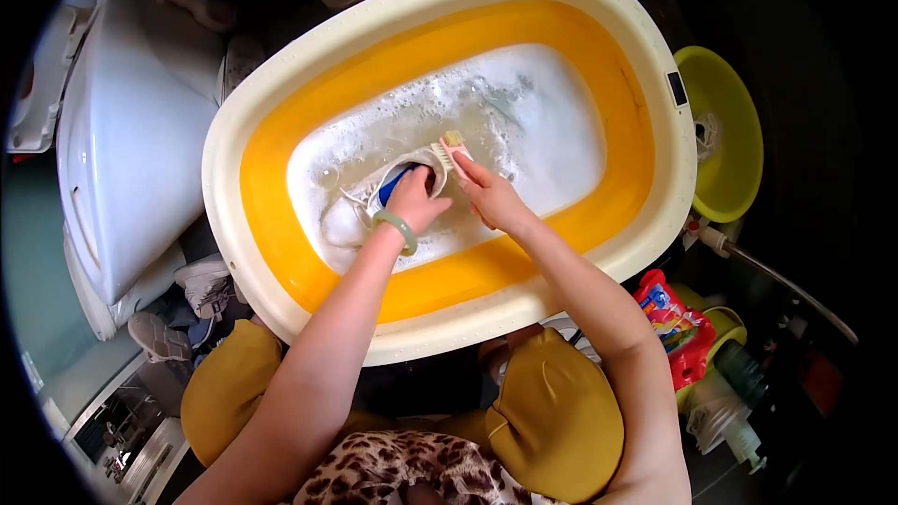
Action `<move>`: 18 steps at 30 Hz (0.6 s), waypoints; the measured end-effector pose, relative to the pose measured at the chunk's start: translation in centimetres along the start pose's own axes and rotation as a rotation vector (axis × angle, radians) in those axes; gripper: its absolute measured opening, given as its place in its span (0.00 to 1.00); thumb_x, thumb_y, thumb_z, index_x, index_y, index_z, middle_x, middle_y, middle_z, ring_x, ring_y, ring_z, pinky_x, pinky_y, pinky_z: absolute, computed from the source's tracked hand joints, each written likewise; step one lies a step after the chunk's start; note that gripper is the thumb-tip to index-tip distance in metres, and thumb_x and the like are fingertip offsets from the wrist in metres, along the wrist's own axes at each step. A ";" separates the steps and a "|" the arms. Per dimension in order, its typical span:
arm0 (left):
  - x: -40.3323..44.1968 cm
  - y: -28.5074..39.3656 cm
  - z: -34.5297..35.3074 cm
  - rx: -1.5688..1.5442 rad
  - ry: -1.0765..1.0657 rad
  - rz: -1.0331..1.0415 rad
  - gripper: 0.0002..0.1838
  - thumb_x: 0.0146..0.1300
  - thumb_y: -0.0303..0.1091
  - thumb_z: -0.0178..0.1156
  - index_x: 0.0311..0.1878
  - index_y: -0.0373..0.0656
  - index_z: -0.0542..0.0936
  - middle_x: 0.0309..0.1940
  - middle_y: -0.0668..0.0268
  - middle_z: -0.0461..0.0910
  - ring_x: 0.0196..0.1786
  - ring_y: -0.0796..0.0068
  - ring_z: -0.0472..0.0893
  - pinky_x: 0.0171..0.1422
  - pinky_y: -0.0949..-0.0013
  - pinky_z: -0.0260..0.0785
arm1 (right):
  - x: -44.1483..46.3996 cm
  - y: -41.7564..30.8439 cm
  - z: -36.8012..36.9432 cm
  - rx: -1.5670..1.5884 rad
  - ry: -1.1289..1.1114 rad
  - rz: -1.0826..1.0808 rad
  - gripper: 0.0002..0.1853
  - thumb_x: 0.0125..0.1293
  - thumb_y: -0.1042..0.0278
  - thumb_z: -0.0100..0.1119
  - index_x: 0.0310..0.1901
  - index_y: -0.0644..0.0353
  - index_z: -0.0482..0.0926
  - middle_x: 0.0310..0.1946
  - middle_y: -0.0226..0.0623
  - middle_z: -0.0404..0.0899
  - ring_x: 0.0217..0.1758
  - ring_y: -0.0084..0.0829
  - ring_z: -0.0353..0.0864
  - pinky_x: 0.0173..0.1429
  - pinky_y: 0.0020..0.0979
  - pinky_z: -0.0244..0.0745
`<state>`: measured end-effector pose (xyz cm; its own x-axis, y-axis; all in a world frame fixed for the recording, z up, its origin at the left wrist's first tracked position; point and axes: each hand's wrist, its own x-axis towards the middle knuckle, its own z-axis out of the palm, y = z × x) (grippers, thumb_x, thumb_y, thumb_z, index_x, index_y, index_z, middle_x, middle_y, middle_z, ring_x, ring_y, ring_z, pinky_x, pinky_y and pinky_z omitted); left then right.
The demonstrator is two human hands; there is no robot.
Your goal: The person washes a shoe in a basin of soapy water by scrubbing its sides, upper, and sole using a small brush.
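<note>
We see two bare hands at work, and one shoe is between them. The left hand (418, 201) grasps this white shoe (391, 187): its fingers go inside the opening, against one blue lining, while how tightly they press is hidden from us. Around the left wrist, just behind the hand, we count one pale green bangle (406, 232). The right hand (491, 199), close to the right of the left one, is closed on one pink brush (461, 161). The bristles of it are at the shoe's rim, just ahead of the right fingers.

Both hands are inside one large tub (220, 168), which has a cream rim and an orange wall. Foamy water (552, 122) spreads ahead of them and to the right of the right hand; the shoe lies in it, partly covered, its toe to the left of the left hand.

Farther to the right of the right hand, outside the tub, we find one yellow-green basin (734, 178) and, nearer to us, one red packet (687, 341). Well to the left of the left hand, we count at least two grey shoes (204, 282) on the floor side.
</note>
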<state>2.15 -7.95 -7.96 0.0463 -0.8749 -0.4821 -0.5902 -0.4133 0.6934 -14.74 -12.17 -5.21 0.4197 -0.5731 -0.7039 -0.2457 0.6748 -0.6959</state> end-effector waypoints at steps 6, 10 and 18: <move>3.6 2.7 2.9 -0.024 0.253 -0.391 0.25 0.48 0.40 0.66 0.47 0.33 0.76 0.47 0.46 0.77 0.50 0.49 0.77 0.55 0.58 0.68 | 1.9 1.5 -2.9 -0.636 0.088 -0.215 0.24 0.69 0.62 0.47 0.66 0.33 0.63 0.25 0.32 0.75 0.21 0.25 0.72 0.26 0.30 0.70; 3.1 0.6 3.7 -0.824 0.414 -0.299 0.16 0.59 0.31 0.59 0.49 0.34 0.75 0.44 0.59 0.80 0.46 0.65 0.79 0.51 0.66 0.70 | 3.1 0.9 -4.9 -1.103 0.287 -0.236 0.25 0.68 0.61 0.48 0.66 0.32 0.62 0.30 0.36 0.78 0.27 0.30 0.76 0.36 0.35 0.73; 1.0 0.5 1.3 -1.425 0.290 -0.329 0.13 0.63 0.26 0.57 0.51 0.39 0.73 0.43 0.66 0.78 0.45 0.73 0.79 0.50 0.69 0.72 | -2.2 0.6 -1.8 -0.289 0.006 -0.177 0.22 0.69 0.56 0.48 0.64 0.41 0.67 0.50 0.49 0.78 0.52 0.35 0.78 0.57 0.28 0.67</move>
<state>0.84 -8.73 -8.77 0.2735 -0.6434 -0.7150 0.7340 -0.3408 0.5874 -17.41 -11.37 -4.30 0.4730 -0.6730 -0.5686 -0.4073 0.4052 -0.8185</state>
